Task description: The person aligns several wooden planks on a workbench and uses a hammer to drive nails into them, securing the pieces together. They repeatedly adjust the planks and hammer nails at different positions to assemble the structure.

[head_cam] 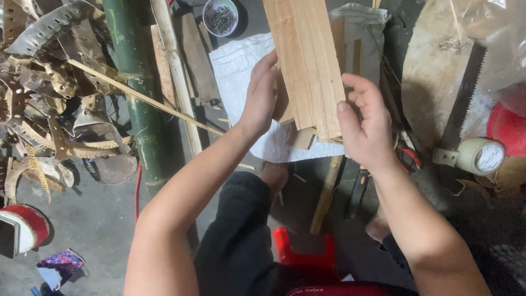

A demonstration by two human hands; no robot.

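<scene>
Left grip [262,93]: my fingers curl round the left edge of the slats [307,66] — closed on them.
Right grip [364,123]: my thumb presses the front of the slats near their lower right corner, fingers behind — holding the same bundle.
Slats: a flat stack of pale wooden strips, held upright and tilted slightly left, in the air above the floor, over a white sack [235,66].
Left of me: a green bamboo pole [137,93] lies on the floor, with a thinner pale stick [175,71] beside it and a heap of punched strips [49,98] further left.
Right of me: a saw [463,104] and a tape roll [482,155], just beside each other.
Top: a bowl of nails [220,16].
Below: a red stool [304,255] between my knees.
</scene>
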